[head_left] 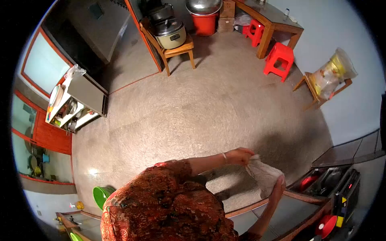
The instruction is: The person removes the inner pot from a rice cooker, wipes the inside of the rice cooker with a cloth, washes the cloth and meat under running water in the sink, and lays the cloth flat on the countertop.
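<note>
A pale, whitish cloth [263,176] hangs between my two hands, out to the right of my body and above the floor. My left hand [239,156], with a light band at its wrist, is closed on the cloth's upper left corner. At its lower right end, my right hand [278,187] grips the same cloth, its fingers partly hidden by the fabric. Below and right of the hands lies a grey counter surface [299,209] with a brown edge.
Dark stove-like equipment [333,180] is at the lower right. Red stools [279,60] and a wooden table [267,26] stand at the back right. A chair [179,48] bears a large cooker [171,38]. A shelf unit [86,94] stands left, a green basin [100,196] lower left.
</note>
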`<state>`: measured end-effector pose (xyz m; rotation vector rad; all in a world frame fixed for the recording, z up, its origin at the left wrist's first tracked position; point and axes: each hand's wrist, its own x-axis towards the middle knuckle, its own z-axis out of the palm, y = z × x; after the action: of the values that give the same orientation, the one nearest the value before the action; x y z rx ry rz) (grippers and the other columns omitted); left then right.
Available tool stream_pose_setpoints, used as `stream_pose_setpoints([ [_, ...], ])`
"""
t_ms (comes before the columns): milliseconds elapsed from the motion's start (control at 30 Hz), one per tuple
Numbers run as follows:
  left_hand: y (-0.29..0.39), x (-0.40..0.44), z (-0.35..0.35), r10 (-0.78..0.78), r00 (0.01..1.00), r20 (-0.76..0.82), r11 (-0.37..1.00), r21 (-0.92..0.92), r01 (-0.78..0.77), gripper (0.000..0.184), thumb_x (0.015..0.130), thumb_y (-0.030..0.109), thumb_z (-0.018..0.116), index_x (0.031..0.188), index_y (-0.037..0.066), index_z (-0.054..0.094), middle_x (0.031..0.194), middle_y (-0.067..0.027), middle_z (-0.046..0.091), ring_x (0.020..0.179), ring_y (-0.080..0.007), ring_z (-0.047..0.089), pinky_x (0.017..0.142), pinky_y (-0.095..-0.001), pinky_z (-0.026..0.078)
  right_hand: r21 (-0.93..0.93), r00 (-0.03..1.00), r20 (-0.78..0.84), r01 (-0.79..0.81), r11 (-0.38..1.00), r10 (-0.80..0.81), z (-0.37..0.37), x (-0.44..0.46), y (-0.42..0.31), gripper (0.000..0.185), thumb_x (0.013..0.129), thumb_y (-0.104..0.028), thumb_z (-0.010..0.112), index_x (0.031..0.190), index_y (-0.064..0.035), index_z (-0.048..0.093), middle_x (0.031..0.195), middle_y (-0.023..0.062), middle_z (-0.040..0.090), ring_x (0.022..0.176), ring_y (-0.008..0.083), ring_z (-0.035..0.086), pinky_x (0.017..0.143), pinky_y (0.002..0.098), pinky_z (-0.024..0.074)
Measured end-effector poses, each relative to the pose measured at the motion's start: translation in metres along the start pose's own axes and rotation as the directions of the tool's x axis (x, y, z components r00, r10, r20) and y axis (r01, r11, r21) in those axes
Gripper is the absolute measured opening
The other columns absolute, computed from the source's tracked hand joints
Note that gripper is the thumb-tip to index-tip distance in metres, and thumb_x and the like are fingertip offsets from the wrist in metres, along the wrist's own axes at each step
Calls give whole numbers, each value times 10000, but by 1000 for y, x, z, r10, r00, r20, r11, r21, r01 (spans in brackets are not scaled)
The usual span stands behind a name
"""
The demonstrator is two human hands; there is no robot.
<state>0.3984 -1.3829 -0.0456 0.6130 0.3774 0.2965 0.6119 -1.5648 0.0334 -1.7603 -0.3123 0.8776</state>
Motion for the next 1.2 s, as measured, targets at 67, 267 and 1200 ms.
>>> stream_pose_setpoints([
  [67, 18, -23, -9, -18, 999, -34, 1000, -22, 18, 417, 840, 121, 584, 1217, -6, 456, 1035, -102, 589, 923, -203, 582, 784, -316, 484, 232, 995, 94, 6, 973, -29, 19, 11, -14, 560, 876, -383, 545, 1214, 49, 433, 1195, 166, 470, 1053, 258, 492, 855, 384, 419],
  [267, -13, -10, -16, -103, 966, -238, 963, -265, 38, 469, 865, 148, 560, 1289, 30, 398, 1191, -140, 522, 1138, -273, 484, 941, -411, 417, -370, 895, 447, 197, 908, -12, 92, 8, -96, 343, 875, -305, 562, 1078, -29, 540, 860, 62, 574, 747, 132, 552, 667, 285, 460],
  [1200, -7, -10, 147, 200, 960, 197, 979, 3, -204, 541, 888, 298, 496, 1337, 44, 332, 1360, -151, 347, 1273, -280, 319, 996, -412, 351, 794, 593, 605, -501, 344, -532, 47, -73, -2, 717, 905, -384, 464, 1407, -45, 81, 1457, 180, 116, 1260, 320, 335, 964, 479, 384],
])
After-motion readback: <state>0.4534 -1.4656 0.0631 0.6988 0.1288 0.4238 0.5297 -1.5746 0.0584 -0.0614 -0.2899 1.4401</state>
